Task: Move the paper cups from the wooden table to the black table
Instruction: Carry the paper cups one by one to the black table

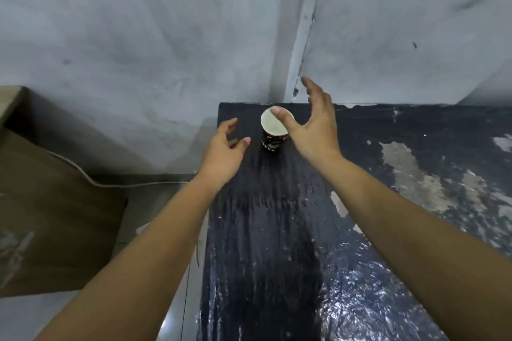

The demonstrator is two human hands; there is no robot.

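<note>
Cup [273, 130] on the black table [277, 230]: one paper cup stands upright near the far left corner, dark-sided with a white inside, mouth up and nothing in it that I can see. So at least one cup is across, by my reckoning.

My right hand [313, 124] is spread wide just beside and above the cup, fingers straight and fanned toward the wall, thumb reaching over the rim. Whether the thumb tip touches the rim or only hangs in front of it I cannot tell, but nothing is curled round the cup, so I am not gripping it. My left hand [225, 147] hovers to the cup's left, over the table's edge, fingers loose and slightly bent, holding nothing and clear of the cup.

The wooden table is not in view, so I cannot say how many cups wait there. A brown cardboard box [50, 202] sits off to my left on the floor, with a pale cable [91, 178] running behind it.

My judgement: this cup is placed, and what is left depends on cups I cannot see from here.
</note>
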